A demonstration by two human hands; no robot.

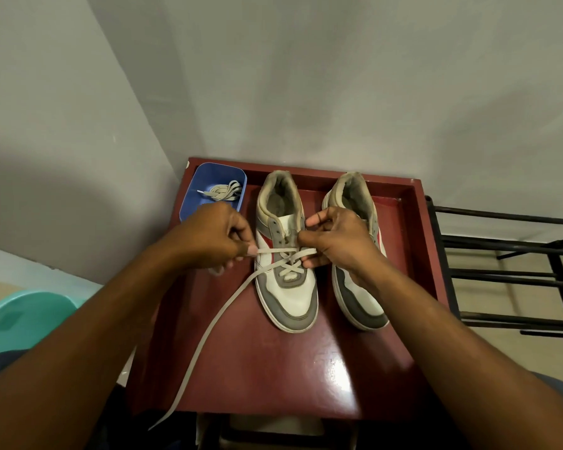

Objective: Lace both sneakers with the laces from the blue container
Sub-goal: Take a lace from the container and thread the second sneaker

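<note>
left hand (215, 237) pinches one run of the grey lace (205, 339); right hand (337, 238) pinches it at the eyelets of the partly laced sneaker (288, 297), beside the unlaced sneaker (359, 303) on a red table (273, 368). second lace (223, 192) lies coiled in the blue container (197, 190).

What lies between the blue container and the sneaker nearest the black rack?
In the head view, the other sneaker, partly laced, stands between them; the left hand and the right hand each pinch its lace.
</note>
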